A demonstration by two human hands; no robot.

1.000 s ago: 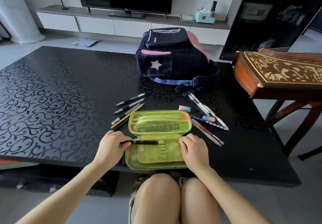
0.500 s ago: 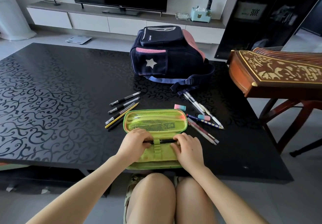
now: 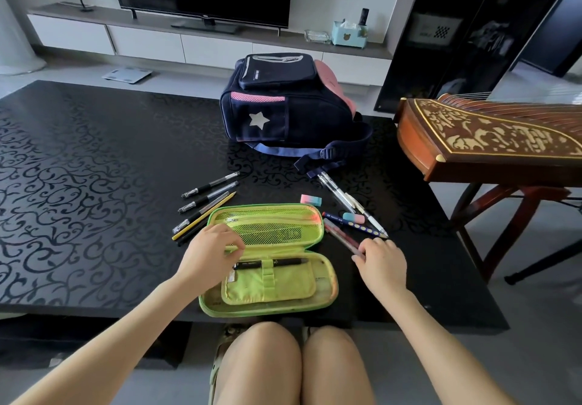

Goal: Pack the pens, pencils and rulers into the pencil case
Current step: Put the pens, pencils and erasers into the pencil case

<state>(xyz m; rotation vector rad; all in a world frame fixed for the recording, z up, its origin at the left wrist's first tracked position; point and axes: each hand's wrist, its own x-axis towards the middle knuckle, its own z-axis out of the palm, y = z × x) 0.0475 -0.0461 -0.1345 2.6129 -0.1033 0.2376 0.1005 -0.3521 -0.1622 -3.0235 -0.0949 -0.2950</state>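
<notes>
The green pencil case (image 3: 267, 308) lies open at the table's near edge, with a black pen (image 3: 283, 262) tucked under its elastic loop. My left hand (image 3: 209, 255) rests on the case's left side with curled fingers and holds nothing. My right hand (image 3: 382, 262) is to the right of the case, fingertips pinching the near end of a reddish pen (image 3: 341, 236). Left of the case lie black pens (image 3: 209, 185) and a yellow pencil (image 3: 204, 220). On the right are clear pens (image 3: 340, 195) and a blue dotted pencil (image 3: 333, 217).
A pink-blue eraser (image 3: 311, 199) lies behind the case and another (image 3: 353, 217) on the blue pencil. A navy backpack (image 3: 283, 111) stands further back on the black table (image 3: 94, 168). A wooden zither (image 3: 488, 140) on a stand is at the right.
Both hands have left the black pen, which now sits in the elastic loop. My right hand moved right to the reddish pen. My left hand drew back to the case's left side.
</notes>
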